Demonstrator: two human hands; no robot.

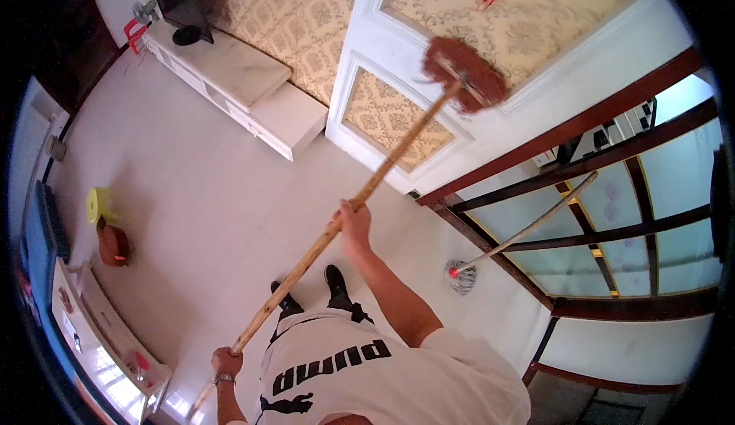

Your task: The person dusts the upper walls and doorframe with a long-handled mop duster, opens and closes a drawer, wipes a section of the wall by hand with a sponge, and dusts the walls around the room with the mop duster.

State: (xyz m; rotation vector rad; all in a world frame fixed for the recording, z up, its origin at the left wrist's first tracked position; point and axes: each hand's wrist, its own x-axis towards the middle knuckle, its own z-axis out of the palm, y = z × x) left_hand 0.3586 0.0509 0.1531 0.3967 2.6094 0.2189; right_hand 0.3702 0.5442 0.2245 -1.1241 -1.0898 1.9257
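Note:
Both my hands grip the long wooden handle of a mop (409,135), which slants from the lower left up to the upper right. Fingers of my right hand (354,224) wrap the middle of the handle. Lower down, near its bottom end, my left hand (227,361) is closed around it, with a watch on the wrist. The raised reddish-brown mop head (486,73) is slightly blurred in front of the white-framed, patterned wall panel (413,115). Whether it touches the wall, I cannot tell.
A second mop (528,230) with a grey head leans against the glass partition (551,268). Along the wall stands a low TV cabinet (230,80) carrying a monitor (180,4). A yellow stool (99,205) and a brown stool (113,246) are left, near a glossy table (103,348).

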